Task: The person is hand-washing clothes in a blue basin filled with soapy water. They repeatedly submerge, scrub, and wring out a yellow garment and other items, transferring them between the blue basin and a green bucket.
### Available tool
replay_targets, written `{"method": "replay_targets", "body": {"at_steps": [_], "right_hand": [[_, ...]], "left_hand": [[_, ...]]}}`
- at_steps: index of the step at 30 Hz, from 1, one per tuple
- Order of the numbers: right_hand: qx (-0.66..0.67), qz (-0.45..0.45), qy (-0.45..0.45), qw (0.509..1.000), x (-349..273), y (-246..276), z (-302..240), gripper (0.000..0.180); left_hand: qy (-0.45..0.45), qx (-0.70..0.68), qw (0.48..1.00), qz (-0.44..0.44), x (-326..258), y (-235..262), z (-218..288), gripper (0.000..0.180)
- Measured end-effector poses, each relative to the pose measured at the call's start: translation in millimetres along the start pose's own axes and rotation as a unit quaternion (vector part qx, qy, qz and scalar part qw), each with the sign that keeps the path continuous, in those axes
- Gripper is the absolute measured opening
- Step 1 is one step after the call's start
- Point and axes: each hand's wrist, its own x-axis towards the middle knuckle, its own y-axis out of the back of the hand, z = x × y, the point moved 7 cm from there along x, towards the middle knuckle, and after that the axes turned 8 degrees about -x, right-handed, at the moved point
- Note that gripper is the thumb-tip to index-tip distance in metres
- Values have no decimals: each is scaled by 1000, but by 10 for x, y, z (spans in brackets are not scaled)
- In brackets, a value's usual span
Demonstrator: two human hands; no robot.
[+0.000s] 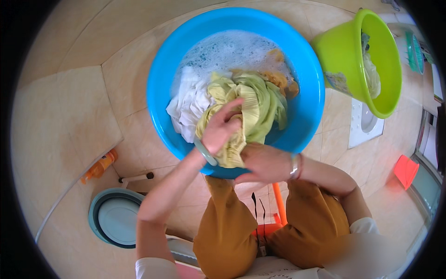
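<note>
A large blue basin [310, 88] holds soapy water and wet laundry. My left hand [222, 131], with a pale green bangle at its wrist, grips a pale yellow pleated garment [251, 103] in the middle of the basin. At the near rim, my right hand [269, 162] touches the garment's lower edge. Its thumb sticks out, but its other fingers are partly hidden and blurred, so its grip is unclear. White cloth [188, 103] lies to the left, light green cloth [269, 104] to the right. Behind them, brownish-yellow cloth [277, 79] is partly under water.
A lime-green bucket [334, 53] with cloth inside leans at the far right, beside a white floor fixture [357, 125]. To the left are a grey-green collapsible basin [98, 216] and an orange bottle [100, 166]. A red-orange plastic piece [406, 172] is at the right. My knees [227, 223] border the blue basin.
</note>
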Motion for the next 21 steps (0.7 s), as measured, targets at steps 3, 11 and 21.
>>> {"method": "replay_targets", "body": {"at_steps": [3,11,21], "right_hand": [[141,41,-139,979,-460,452,636,36],[-125,245,-226,934,312,720,1219,45],[157,397,-179,886,-253,569,695,22]], "left_hand": [[-107,122,986,-29,-199,-375,212,60],[-237,426,849,-206,-259,-1064,-654,43],[-298,351,850,254,-355,156,119,41]]}}
